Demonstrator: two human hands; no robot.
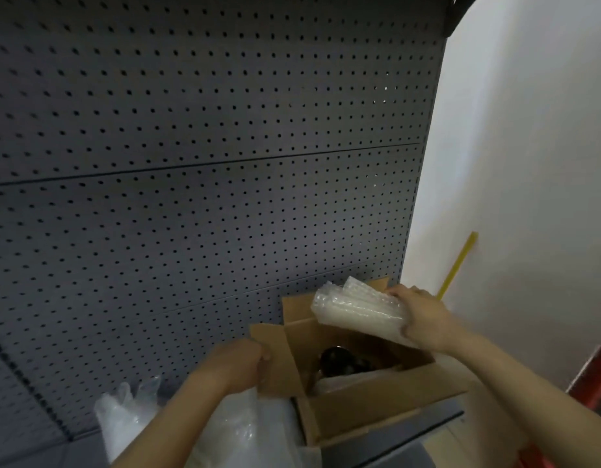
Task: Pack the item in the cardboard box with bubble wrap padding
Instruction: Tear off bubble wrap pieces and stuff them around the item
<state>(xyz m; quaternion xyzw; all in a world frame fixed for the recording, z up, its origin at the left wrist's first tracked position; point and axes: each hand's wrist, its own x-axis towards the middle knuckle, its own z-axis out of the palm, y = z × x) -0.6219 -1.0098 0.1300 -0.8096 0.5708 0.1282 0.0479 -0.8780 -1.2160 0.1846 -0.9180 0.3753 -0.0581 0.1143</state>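
Observation:
An open cardboard box (370,405) stands on a grey shelf at the lower right, its flaps up. A dark rounded item (339,361) lies inside it, partly hidden by the box wall. My right hand (424,319) grips a folded wad of bubble wrap (356,307) above the box's far right corner. My left hand (240,364) is closed on the box's left flap (275,352).
More clear bubble wrap and plastic (241,430) is piled on the shelf left of the box. A grey pegboard panel (191,163) rises behind. A white wall (528,163) with a yellow strip (457,263) stands to the right. Something red (596,373) shows at the right edge.

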